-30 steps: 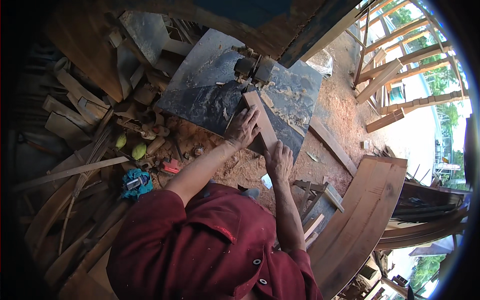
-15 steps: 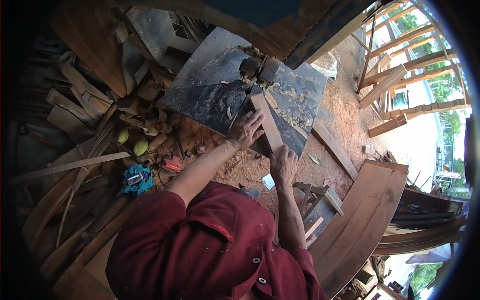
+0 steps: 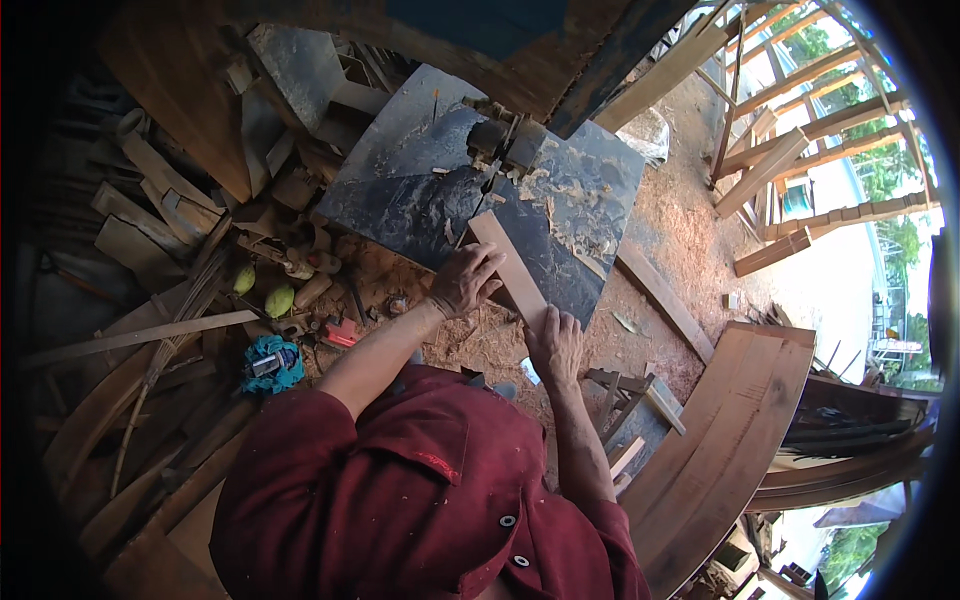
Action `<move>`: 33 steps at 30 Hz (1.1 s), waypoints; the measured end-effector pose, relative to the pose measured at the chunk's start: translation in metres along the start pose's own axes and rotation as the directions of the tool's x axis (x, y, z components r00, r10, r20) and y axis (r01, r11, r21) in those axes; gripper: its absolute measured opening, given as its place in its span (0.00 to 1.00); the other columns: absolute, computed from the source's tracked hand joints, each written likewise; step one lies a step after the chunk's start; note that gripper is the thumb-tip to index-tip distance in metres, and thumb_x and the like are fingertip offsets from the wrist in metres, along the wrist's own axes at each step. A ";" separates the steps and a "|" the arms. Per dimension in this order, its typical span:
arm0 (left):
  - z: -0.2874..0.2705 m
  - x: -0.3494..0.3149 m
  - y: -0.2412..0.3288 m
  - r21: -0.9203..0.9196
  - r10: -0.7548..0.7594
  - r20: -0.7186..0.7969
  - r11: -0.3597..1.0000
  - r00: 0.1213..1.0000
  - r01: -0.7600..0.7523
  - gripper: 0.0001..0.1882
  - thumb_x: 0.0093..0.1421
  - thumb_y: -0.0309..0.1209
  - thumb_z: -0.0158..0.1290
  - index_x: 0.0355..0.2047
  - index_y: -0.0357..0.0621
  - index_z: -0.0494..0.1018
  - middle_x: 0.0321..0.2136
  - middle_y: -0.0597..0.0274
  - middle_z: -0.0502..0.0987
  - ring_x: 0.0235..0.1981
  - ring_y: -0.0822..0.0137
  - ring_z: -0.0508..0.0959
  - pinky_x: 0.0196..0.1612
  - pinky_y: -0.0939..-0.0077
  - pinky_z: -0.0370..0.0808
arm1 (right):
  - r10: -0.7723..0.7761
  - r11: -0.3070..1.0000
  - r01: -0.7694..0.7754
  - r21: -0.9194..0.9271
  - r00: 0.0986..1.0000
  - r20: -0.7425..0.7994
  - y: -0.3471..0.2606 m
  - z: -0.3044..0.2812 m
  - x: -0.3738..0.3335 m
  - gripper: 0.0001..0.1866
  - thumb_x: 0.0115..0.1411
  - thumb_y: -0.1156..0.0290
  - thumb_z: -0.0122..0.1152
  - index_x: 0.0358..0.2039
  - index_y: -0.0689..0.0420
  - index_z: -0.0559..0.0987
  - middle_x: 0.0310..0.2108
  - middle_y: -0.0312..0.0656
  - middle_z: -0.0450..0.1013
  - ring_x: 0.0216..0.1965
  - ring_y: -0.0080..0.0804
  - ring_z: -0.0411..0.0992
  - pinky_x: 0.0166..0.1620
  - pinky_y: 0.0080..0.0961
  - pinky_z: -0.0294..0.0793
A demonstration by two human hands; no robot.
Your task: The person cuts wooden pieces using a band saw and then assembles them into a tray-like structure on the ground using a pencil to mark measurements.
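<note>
A short reddish-brown wooden board (image 3: 512,268) lies slantwise over the dark, sawdust-strewn metal table (image 3: 395,185) of what looks like a bandsaw. My left hand (image 3: 465,282) grips the board's left side, fingers bent over its edge. At the near end, my right hand (image 3: 557,343) is closed round the board, with its fingers on top. Beyond the board's far end stand the machine's guide blocks (image 3: 505,145), apart from the wood. Too little of the blade shows to make it out.
A large dark machine housing (image 3: 480,55) overhangs the table. Wood offcuts (image 3: 165,205) heap up at left, near two green fruits (image 3: 280,299), a turquoise cloth (image 3: 270,364) and a red tool (image 3: 340,332). Wide planks (image 3: 725,430) lean at right, beside sawdust-covered ground (image 3: 690,240).
Both hands have drawn the board back toward me and slightly left, so its far end has moved away from the guide blocks. Both hands keep their hold.
</note>
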State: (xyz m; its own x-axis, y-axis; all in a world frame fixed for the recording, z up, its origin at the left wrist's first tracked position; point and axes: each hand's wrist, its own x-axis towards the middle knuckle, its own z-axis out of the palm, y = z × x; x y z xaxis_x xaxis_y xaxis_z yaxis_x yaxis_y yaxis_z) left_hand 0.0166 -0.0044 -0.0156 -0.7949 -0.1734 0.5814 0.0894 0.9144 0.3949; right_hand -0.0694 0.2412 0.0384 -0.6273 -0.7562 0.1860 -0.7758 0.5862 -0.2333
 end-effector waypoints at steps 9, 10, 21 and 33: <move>0.009 0.002 0.007 -0.088 0.002 0.145 0.996 0.989 0.010 0.27 0.69 0.43 0.54 0.62 0.43 0.70 0.62 0.50 0.68 0.65 0.47 0.69 0.66 0.54 0.68 | 0.381 0.922 -0.386 -0.018 0.917 -0.120 0.041 0.002 0.061 0.30 0.60 0.57 0.68 0.55 0.63 0.71 0.44 0.57 0.72 0.48 0.57 0.71 0.52 0.49 0.70; 0.009 -0.001 0.007 -0.132 0.007 0.106 0.991 0.994 0.007 0.26 0.68 0.42 0.54 0.62 0.43 0.71 0.61 0.50 0.68 0.64 0.47 0.69 0.66 0.54 0.68 | 0.434 0.899 -0.437 0.004 0.892 -0.123 0.044 0.001 0.062 0.31 0.60 0.57 0.68 0.55 0.65 0.71 0.44 0.59 0.72 0.49 0.58 0.71 0.53 0.50 0.70; -0.006 0.003 0.028 -0.178 0.147 0.134 0.976 0.980 -0.122 0.25 0.67 0.40 0.54 0.61 0.43 0.72 0.63 0.50 0.69 0.65 0.48 0.68 0.66 0.54 0.68 | 0.072 0.996 -0.072 -0.055 0.997 -0.002 0.026 -0.004 -0.025 0.38 0.54 0.58 0.73 0.61 0.60 0.69 0.46 0.52 0.69 0.50 0.54 0.69 0.51 0.47 0.71; 0.015 0.032 0.016 -0.044 0.020 0.124 0.999 0.992 -0.015 0.30 0.67 0.46 0.55 0.62 0.37 0.70 0.62 0.48 0.67 0.68 0.45 0.64 0.71 0.54 0.61 | 0.085 0.983 -0.107 -0.150 0.985 -0.149 0.026 0.008 -0.010 0.42 0.57 0.52 0.71 0.66 0.60 0.67 0.53 0.47 0.69 0.53 0.48 0.68 0.54 0.47 0.67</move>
State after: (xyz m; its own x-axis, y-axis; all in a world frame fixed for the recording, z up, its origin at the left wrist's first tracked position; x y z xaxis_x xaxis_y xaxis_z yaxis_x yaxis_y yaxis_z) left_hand -0.0158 0.0100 -0.0014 -0.8612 -0.1083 0.4965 0.1276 0.8997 0.4176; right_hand -0.0830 0.2619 0.0225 -0.6940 -0.6519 0.3056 -0.7052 0.7011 -0.1056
